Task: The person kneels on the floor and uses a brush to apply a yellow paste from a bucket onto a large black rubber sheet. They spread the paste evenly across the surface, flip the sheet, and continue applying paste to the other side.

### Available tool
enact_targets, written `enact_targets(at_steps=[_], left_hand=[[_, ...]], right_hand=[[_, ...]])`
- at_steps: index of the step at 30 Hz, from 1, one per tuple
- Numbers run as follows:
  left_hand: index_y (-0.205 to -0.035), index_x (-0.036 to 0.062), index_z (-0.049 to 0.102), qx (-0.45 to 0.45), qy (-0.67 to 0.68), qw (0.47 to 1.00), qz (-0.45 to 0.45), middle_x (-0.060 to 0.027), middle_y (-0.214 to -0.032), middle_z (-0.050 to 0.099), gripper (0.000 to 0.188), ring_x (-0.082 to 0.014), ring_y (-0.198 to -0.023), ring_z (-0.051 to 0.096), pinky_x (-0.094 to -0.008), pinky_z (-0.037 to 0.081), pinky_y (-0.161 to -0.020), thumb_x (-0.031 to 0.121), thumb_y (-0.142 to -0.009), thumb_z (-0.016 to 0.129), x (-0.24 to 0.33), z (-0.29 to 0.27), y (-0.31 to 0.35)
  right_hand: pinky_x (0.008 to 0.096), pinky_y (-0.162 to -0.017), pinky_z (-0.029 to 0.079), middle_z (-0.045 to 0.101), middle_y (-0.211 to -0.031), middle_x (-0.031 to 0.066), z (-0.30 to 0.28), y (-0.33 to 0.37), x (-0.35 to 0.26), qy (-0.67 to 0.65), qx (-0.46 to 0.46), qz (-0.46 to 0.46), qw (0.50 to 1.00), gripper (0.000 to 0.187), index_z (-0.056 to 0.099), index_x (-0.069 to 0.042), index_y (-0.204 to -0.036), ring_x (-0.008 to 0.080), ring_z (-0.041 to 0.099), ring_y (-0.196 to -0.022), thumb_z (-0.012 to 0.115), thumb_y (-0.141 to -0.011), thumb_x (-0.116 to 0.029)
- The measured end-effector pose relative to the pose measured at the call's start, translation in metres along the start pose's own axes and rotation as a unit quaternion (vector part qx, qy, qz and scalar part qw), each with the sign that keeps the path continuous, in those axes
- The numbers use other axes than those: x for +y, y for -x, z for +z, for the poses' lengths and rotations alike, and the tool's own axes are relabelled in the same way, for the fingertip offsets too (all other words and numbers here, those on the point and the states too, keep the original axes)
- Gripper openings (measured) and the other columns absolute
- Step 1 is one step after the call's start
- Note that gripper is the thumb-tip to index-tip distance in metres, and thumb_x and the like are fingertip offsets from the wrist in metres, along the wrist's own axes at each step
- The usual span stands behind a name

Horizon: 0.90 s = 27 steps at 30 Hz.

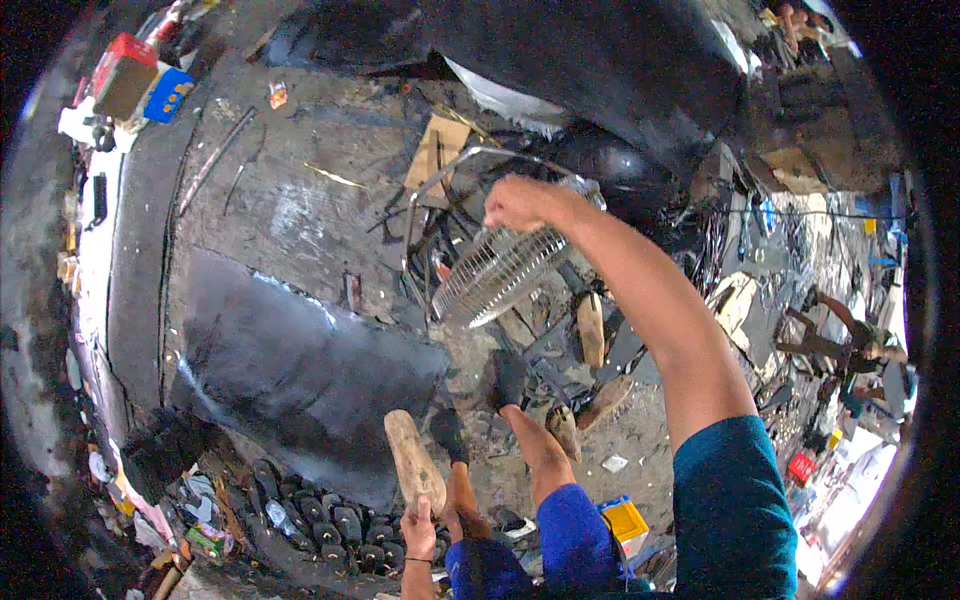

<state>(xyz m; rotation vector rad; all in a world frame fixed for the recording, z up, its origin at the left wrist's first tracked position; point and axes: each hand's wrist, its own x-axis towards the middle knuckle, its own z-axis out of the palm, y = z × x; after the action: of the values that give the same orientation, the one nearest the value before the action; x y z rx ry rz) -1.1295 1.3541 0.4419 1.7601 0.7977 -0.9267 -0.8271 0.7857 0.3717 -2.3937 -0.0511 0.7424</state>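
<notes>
My left hand (pixel 420 535), low in the view, is closed round the heel end of a wooden shoe last (pixel 408 455). The last points away from me, over the edge of a big black sheet (pixel 300 360). My right arm reaches far forward, and the right hand (pixel 515 203) is closed at the top of a wire fan guard (pixel 515 275). That guard is tilted, its ribs running close together. Just beyond the hand curves a metal frame (pixel 408 225). More wooden lasts (pixel 590 330) lie on the ground right of my feet.
Many black sandals (pixel 345 525) are heaped at lower left. A brown board (pixel 437 155) and dark scraps lie past the fan guard. Large black sheets (pixel 600 60) fill the far side. A yellow-topped box (pixel 625 522) stands by my right leg. Another person (pixel 870 345) is at far right.
</notes>
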Motion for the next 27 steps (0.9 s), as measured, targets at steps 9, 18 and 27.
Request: enact_targets(at_steps=[9,18,27], left_hand=[[-0.118,-0.0029,0.059,-0.013,-0.059,0.997,-0.042,-0.0071,-0.109,0.066,0.041,-0.0144,-0.094,0.06,-0.0299,0.049,-0.081,0.032,-0.096,0.059,0.025,0.012,0.03],[-0.115,-0.0035,0.06,-0.054,-0.1,0.993,0.016,-0.0074,-0.103,0.067,0.047,-0.0135,-0.088,0.061,-0.028,0.051,-0.072,0.039,-0.095,0.06,0.008,0.026,0.013],[-0.109,-0.0025,0.061,-0.059,-0.002,0.998,-0.033,-0.0072,-0.097,0.065,0.046,-0.0138,-0.081,0.064,-0.0273,0.055,-0.06,0.04,-0.092,0.063,0.016,0.044,0.005]], right_hand=[[0.0441,-0.074,0.051,0.069,-0.086,0.0185,-0.009,0.003,0.004,0.0,0.067,0.004,0.998,0.03,0.072,-0.006,-0.09,0.0342,0.067,-0.081,0.064,-0.085,-0.034],[0.0489,-0.084,0.05,0.067,-0.101,0.0216,-0.017,-0.021,-0.005,0.033,0.133,0.038,0.99,0.034,0.07,-0.004,-0.097,0.0397,0.065,-0.09,0.052,-0.092,-0.033],[0.0461,-0.095,0.046,0.064,-0.112,0.0173,0.009,0.026,-0.035,0.074,0.445,0.098,0.887,0.033,0.065,-0.008,-0.112,0.0362,0.058,-0.109,0.058,-0.089,-0.03]])
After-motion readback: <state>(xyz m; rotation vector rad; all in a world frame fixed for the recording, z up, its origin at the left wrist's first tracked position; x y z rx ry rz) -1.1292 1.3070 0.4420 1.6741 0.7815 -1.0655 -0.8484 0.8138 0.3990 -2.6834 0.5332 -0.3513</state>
